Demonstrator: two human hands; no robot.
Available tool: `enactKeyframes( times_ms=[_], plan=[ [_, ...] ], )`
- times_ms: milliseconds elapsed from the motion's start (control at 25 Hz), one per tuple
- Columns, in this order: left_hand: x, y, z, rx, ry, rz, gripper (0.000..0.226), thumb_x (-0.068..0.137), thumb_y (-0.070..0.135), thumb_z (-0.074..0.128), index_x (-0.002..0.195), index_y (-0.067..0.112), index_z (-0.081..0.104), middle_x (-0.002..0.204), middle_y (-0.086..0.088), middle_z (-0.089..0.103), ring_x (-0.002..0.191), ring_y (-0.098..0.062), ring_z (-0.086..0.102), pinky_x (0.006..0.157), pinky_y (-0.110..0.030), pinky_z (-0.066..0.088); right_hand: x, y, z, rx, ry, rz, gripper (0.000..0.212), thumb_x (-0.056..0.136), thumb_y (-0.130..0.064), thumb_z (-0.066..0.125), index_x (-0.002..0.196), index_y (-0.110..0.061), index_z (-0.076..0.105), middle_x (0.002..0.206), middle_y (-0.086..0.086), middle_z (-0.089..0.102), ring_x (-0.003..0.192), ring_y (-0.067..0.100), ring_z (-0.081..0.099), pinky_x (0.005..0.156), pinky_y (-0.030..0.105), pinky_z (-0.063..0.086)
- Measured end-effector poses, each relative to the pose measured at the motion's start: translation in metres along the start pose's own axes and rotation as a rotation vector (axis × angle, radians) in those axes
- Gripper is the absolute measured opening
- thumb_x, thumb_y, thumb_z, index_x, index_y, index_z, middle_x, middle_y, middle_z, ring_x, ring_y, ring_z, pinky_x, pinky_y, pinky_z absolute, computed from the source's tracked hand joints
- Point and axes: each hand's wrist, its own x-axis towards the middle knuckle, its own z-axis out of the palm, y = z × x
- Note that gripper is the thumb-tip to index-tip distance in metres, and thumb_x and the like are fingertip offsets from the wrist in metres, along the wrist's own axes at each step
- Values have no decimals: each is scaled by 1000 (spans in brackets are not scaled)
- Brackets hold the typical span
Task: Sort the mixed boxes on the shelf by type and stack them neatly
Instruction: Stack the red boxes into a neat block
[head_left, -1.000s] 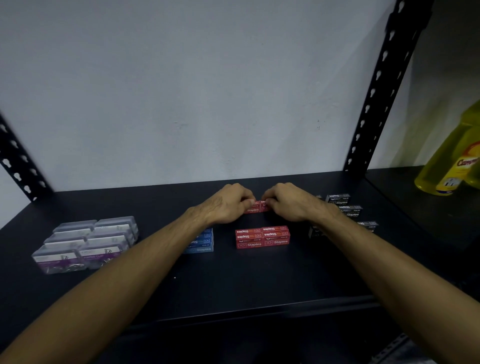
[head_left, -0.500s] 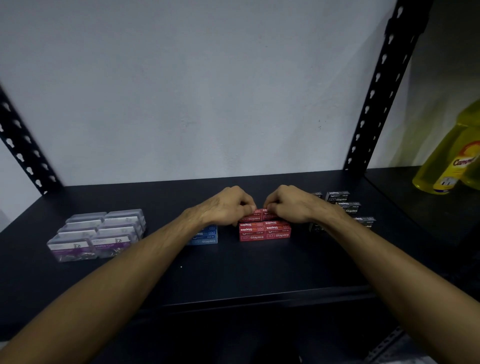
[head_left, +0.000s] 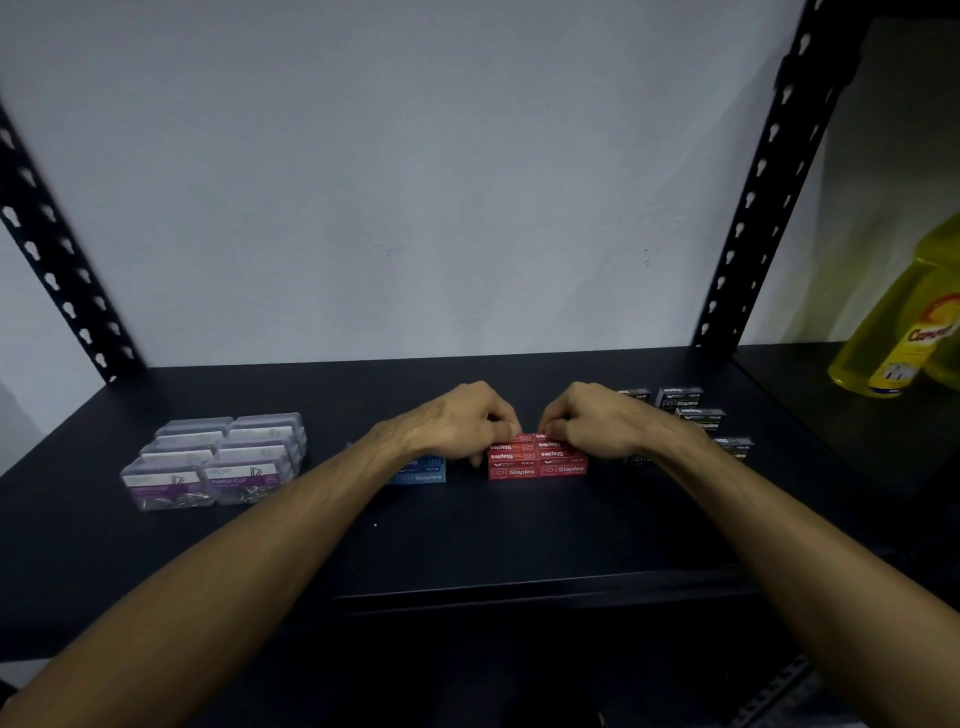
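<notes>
A small red cardboard staple box (head_left: 535, 437) sits on top of the stack of red staple boxes (head_left: 537, 462) just right of the frame's centre, on the dark flat shelf board (head_left: 519, 540). Both hands meet over it — the left hand (head_left: 457, 423) pinches its left end with curled fingers, the right hand (head_left: 597, 421) pinches its right end the same way, knuckles nearly touching.

Just left of the red stack, partly hidden under the left wrist, lie blue cardboard staple boxes (head_left: 423, 470). Further toward the left edge sits a tidy block of clear plastic paper-clip boxes with purple labels (head_left: 218, 460). To the right, behind the right wrist, black staple boxes (head_left: 693, 410) stand loosely spread — not stacked.

Black perforated metal uprights (head_left: 763, 176) frame a pale wall, and a yellow translucent plastic bottle (head_left: 904, 332) stands at the far right.
</notes>
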Motion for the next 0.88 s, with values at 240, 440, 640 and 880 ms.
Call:
enactKeyframes(
  times_ms=[240, 440, 640, 880],
  plan=[
    [-7, 0, 0, -13, -5, -2, 33, 91, 56, 56, 109, 31, 69, 74, 15, 69, 62, -3, 65, 67, -21, 49, -8, -2, 0, 34, -7, 22, 26, 89, -46, 56, 109, -35, 69, 100, -13, 69, 92, 6, 64, 78, 28, 50],
    [-10, 1, 3, 95, -51, 10, 58, 77, 52, 76, 127, 29, 59, 104, 12, 66, 89, -5, 64, 82, -26, 53, -16, -2, 3, -74, -49, -21, 47, 74, -40, 76, 118, -32, 61, 102, -9, 65, 87, 8, 62, 80, 30, 52],
    [-9, 3, 9, 175, -15, 27, 52, 80, 41, 76, 127, 25, 60, 101, 12, 59, 86, -4, 59, 73, -20, 46, -13, 2, 9, -163, 5, -59, 44, 80, -27, 76, 121, -24, 61, 104, -7, 59, 84, 5, 57, 69, 20, 44],
    [-11, 2, 7, 180, -17, 25, 51, 81, 40, 76, 126, 24, 59, 106, 9, 63, 87, -6, 60, 73, -20, 47, -9, 2, 11, -174, 16, -81, 44, 80, -29, 76, 121, -25, 61, 101, -10, 60, 83, 2, 56, 65, 16, 40]
  ],
)
